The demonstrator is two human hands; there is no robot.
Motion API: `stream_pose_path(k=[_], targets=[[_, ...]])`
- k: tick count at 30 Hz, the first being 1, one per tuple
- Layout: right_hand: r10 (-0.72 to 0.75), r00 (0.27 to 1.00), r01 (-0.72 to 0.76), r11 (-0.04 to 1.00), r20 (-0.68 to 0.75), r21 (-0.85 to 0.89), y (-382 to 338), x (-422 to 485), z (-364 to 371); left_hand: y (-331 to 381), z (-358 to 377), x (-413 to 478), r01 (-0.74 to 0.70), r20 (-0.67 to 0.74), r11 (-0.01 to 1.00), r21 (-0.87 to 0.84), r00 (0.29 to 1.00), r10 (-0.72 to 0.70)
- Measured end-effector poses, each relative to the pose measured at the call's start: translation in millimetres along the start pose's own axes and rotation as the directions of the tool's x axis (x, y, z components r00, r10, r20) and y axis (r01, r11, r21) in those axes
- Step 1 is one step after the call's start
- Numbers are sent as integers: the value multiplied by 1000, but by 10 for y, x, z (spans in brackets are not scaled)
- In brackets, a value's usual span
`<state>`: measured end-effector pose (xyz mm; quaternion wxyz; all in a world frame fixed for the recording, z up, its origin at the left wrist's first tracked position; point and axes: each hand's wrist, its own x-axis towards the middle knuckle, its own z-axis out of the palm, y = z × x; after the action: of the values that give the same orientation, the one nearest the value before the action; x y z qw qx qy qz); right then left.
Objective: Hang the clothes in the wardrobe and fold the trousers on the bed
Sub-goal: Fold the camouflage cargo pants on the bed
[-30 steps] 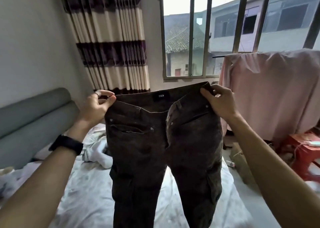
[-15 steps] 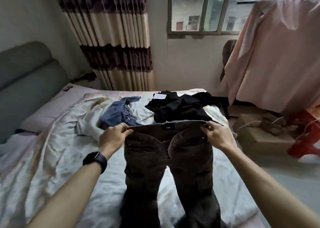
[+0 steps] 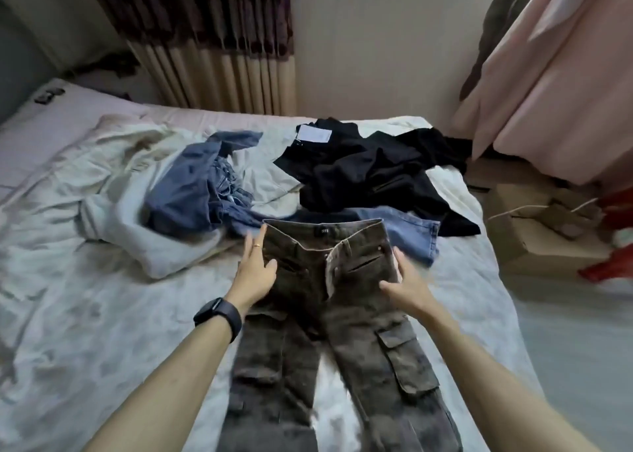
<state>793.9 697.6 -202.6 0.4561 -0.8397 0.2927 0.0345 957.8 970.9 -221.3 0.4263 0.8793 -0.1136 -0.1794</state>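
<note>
On the bed with a rumpled white sheet point(image 3: 85, 314), in the lower middle of the frame, the dark brown cargo trousers with flap pockets point(image 3: 359, 355) lie face up, with the waistband far from the person and the legs running to the bottom edge. The left hand point(image 3: 257, 270) lies flat on the hip at the picture's left, fingers straight, gripping nothing. The right hand point(image 3: 407, 287) is also spread open at the other hip, and it seems to touch the cloth, though blur makes this unsure. To fold well, I think both palms should first push the wrinkles outward and close the gaping fly, then lay one leg exactly over the other. The waistband overlaps the light blue denim jeans point(image 3: 416, 234) right of centre, so these should not be caught in the fold.
</note>
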Motion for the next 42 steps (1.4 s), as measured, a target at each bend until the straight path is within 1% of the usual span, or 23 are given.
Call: stream_pose_path(k=[2,5,7,9,11,12,15,17,18,19,21,25,27,29,30,33,34,35,36,37,39,40,42], targets=[[139,990,-139,990,14,-6,439,-158,272,-387,460,-271,69,73,997,32,995,-72],[385,919,-384,923,-85,25,1227,-724,639,-939,1107,-1029,222,157,973,62,961,-229],[485,850,-479,874,-205,80,1656,-1110,808,-1125,1422,-1480,231,171,970,80,955,-242],[576,761,-575,812,-300,100,2038,-1504,877,-1180,1669,-1888,215,167,975,61,961,-222],[647,702,-666,744,-297,47,2383,-1905,861,-1201,1887,-2313,204,214,975,92,952,-220],[667,695,-695,719,-267,-12,2574,-2130,847,-1216,2012,-2556,190,254,973,129,943,-217],[681,715,-697,680,-156,-227,3061,-2673,804,-1288,2403,-3207,139,400,966,219,890,-219],[658,738,-671,695,-147,-259,3279,-2808,799,-1326,2612,-3431,170,476,962,214,842,-255],[638,756,-652,712,-147,-262,3394,-2849,793,-1338,2724,-3519,198,487,957,213,827,-280],[612,778,-626,735,-143,-260,3481,-2828,782,-1353,2810,-3541,245,478,947,208,819,-317],[584,803,-595,772,-118,-225,3613,-2750,762,-1389,2962,-3521,334,396,928,162,840,-371],[498,849,-522,843,-177,-133,3763,-2808,718,-1424,3141,-3507,327,188,942,78,923,-336],[495,851,-508,861,-173,-33,3773,-2947,705,-1414,3149,-3552,376,185,927,4,910,-370],[534,822,-517,846,-200,132,3786,-3297,646,-1364,3153,-3783,445,249,894,-55,873,-420],[559,800,-532,829,-218,176,3798,-3492,642,-1356,3143,-3898,479,275,875,-70,852,-445],[614,753,-592,789,-236,162,3905,-4285,685,-1251,3077,-4424,608,321,782,-141,775,-544],[635,741,-622,772,-220,133,3972,-4533,707,-1233,3076,-4590,624,317,771,-125,762,-565],[645,742,-644,761,-183,74,4075,-4745,728,-1230,3086,-4724,615,297,786,-63,764,-573],[677,729,-683,730,-101,-30,4184,-4958,731,-1228,3071,-4874,592,273,806,25,771,-575],[722,692,-713,684,7,-154,4271,-5166,731,-1255,3057,-5023,584,251,805,101,768,-589],[808,559,-716,583,185,-384,4401,-5452,755,-1318,3006,-5258,589,286,773,235,718,-634],[819,523,-696,570,237,-436,4412,-5565,771,-1367,2970,-5370,578,302,758,302,696,-651],[808,517,-670,587,282,-454,4366,-5692,840,-1471,2879,-5555,558,298,735,386,679,-671]])
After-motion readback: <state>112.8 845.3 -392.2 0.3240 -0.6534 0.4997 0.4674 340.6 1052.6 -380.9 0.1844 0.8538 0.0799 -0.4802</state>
